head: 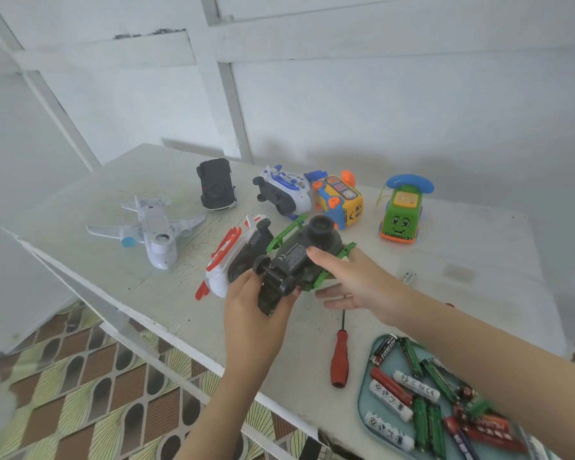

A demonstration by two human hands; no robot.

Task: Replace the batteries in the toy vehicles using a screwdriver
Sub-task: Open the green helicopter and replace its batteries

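1. Over the middle of the table (452, 247), the left hand (253, 303) grips the near end of the green toy vehicle (296, 260), with its fingers wrapped round it beside a black wheel.
2. From 3 o'clock, the right hand (349, 280) holds the toy's green side rail. Its thumb presses on the dark underside and its fingers spread beneath.
3. Both hands hold the vehicle off the table, belly up, with its printed label facing the camera. Whether the battery cover is screwed shut cannot be told.
4. At 5 o'clock from the toy the screwdriver (340, 356) lies untouched, with its red handle toward the near edge. It is just beside a tray (362, 400) of loose batteries (415, 383).
5. The person seems to be turning the toy over to find the cover screw. Next, the right hand would likely let go and fetch the screwdriver while the left steadies the belly-up toy.
6. Outward lie the other toys:
   - a red-and-white toy (226, 263) at 9 o'clock, close against the vehicle
   - a white plane (156, 227) at 10
   - a black car (214, 184) at 11
   - a yellow bus (341, 200) at 1
   - a green phone car (400, 214) at 2
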